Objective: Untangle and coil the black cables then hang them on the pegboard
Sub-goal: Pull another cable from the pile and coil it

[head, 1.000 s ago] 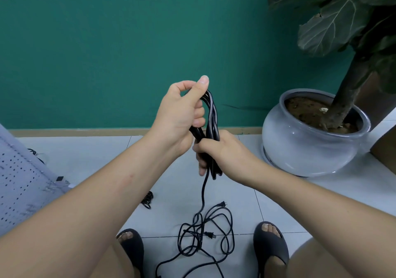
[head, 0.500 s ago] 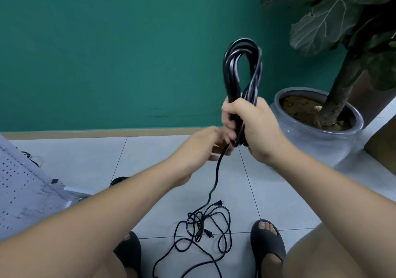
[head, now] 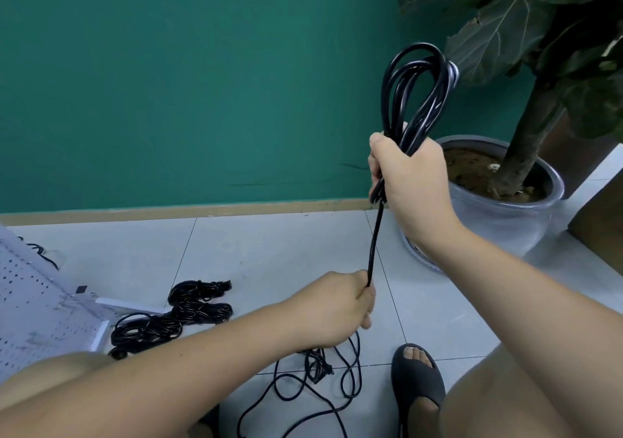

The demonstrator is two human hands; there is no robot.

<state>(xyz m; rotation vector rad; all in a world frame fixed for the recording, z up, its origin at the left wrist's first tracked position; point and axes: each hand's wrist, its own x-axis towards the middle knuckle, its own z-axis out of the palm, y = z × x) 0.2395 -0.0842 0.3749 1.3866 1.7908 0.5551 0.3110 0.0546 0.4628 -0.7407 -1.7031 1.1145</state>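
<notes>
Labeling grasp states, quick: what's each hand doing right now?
Left hand: closed, gripping the taut cable strand.
Right hand: closed, holding the cable coil.

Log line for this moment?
phase: coiling | right hand: grips coil | left hand: grips taut strand | floor: loose cable, coiled bundles

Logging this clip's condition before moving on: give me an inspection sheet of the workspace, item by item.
Surface: pale grey tiled floor.
Job's things: black cable coil, held raised; white perforated pegboard at left.
Clutter: black slide sandal on a foot.
Grippers: right hand grips the coil; left hand grips the taut strand below it.
Cables: loose black tangle on floor; coiled black bundles beside pegboard.
Surroundings: teal wall; grey glazed pot holding a large-leaved plant.
</notes>
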